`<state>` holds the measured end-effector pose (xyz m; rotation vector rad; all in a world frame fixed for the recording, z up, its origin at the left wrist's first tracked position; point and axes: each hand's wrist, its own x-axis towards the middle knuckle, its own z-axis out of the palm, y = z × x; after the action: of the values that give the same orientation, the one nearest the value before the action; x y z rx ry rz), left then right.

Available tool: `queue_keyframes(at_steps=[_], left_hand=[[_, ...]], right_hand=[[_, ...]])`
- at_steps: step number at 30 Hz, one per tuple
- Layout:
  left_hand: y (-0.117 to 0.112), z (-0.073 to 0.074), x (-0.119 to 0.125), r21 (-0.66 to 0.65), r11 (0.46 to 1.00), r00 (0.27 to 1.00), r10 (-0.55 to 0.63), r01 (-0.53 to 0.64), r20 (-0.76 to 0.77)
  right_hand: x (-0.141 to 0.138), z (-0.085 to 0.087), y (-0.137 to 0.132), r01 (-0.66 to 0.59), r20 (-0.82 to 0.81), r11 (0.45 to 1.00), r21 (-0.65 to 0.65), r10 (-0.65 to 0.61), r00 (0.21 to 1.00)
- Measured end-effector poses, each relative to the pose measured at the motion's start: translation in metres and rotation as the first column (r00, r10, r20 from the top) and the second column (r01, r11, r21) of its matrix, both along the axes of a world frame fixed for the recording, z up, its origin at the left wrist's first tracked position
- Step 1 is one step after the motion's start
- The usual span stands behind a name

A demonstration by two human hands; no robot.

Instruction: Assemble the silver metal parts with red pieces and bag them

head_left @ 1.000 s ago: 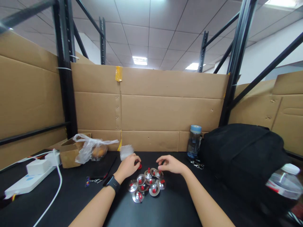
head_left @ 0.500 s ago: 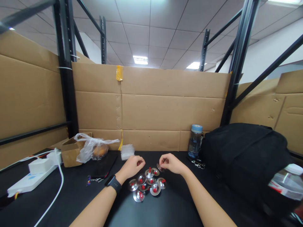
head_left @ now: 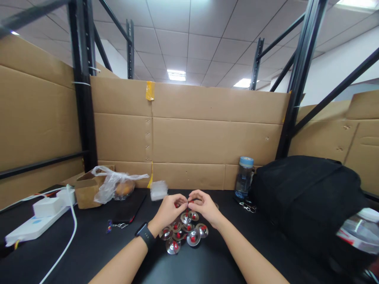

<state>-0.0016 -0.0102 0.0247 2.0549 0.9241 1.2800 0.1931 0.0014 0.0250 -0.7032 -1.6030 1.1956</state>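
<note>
Several small shiny metal discs with red centres point(head_left: 184, 232) lie in a cluster on the black table point(head_left: 89, 252). My left hand point(head_left: 169, 210), with a black watch on its wrist, and my right hand point(head_left: 203, 206) meet just above the far side of the cluster. Their fingertips pinch together around a small red and silver piece point(head_left: 187, 203). Both hands are closed on it; the piece is mostly hidden by the fingers.
A black bag point(head_left: 304, 201) fills the right side, with a blue-capped bottle point(head_left: 243, 177) and a key ring point(head_left: 246, 206) beside it. At left are a white power strip point(head_left: 32, 225) with cable, a cardboard box point(head_left: 87, 191) and a plastic bag point(head_left: 118, 183). Cardboard walls stand behind.
My hands were apart over the discs; the right hand lifted one disc and both hands came together above the cluster, pinching a small piece between them.
</note>
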Motion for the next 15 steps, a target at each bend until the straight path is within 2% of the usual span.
queue_keyframes(at_steps=[4, 11, 15], left_hand=[[0.002, -0.002, 0.002, -0.044, 0.999, 0.997, -0.019, 0.023, 0.073], [0.008, -0.01, 0.003, -0.04, 0.999, 0.997, 0.011, -0.008, 0.078], [0.015, -0.008, -0.005, -0.003, 0.997, 0.995, 0.081, -0.081, 0.053]], right_hand=[[0.002, 0.001, -0.002, -0.019, 0.016, 0.999, -0.025, 0.02, 1.0], [0.0, -0.005, 0.001, -0.061, 0.029, 0.998, -0.02, 0.062, 0.998], [0.003, -0.002, 0.006, -0.026, 0.007, 1.0, 0.007, 0.026, 1.0]])
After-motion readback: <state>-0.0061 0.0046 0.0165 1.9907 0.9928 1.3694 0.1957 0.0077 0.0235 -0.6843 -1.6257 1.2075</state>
